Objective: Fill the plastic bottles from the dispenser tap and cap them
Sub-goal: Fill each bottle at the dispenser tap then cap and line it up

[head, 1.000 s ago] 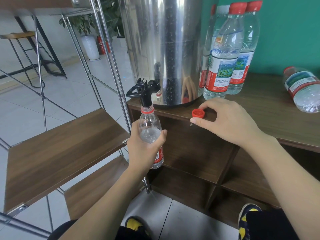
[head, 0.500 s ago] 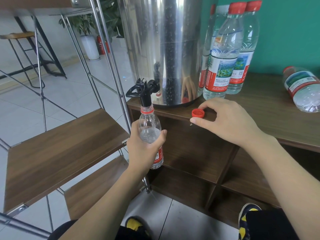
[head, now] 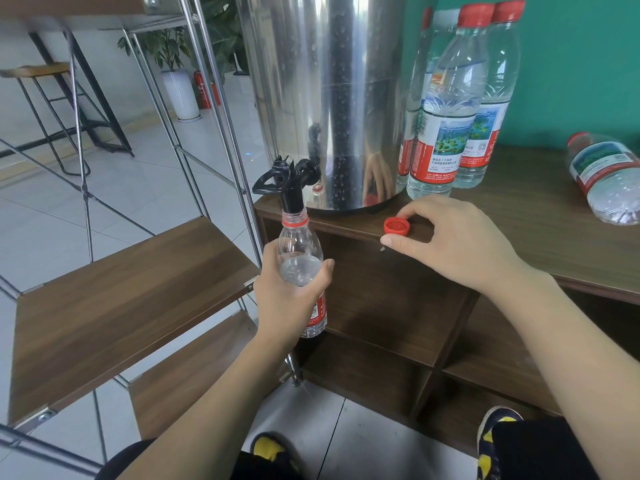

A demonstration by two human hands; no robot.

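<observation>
Bottle (head: 300,261) stands upright under the black tap (head: 290,181), with its open neck directly around the spout tip. Left hand (head: 287,299) grips the bottle body from the left, fingers and thumb wrapped round it at mid-height, covering most of the red label. Water level shows at the shoulder, just above the thumb. The bottle hangs in front of the cabinet (head: 540,237) edge, clear of the floor.

Tap projects from the base of the steel dispenser (head: 325,98), which stands on the cabinet top at its left corner. The tap handle points left.

Cap (head: 397,226), red, lies open side up on the cabinet top near the front edge, just right of the dispenser base. Right hand (head: 457,244) rests on the cabinet top beside it, fingers loosely curved; the index fingertip touches the cap's far rim and the thumb lies at the front edge, just short of the cap. The cap is not lifted.

Three capped bottles (head: 450,109) stand upright in a tight group directly right of the dispenser, against the green wall. One more bottle (head: 606,181) lies on its side at the right end of the cabinet top, well apart from the group.

Metal-framed shelf (head: 131,296) with wooden boards stands left of the cabinet.
</observation>
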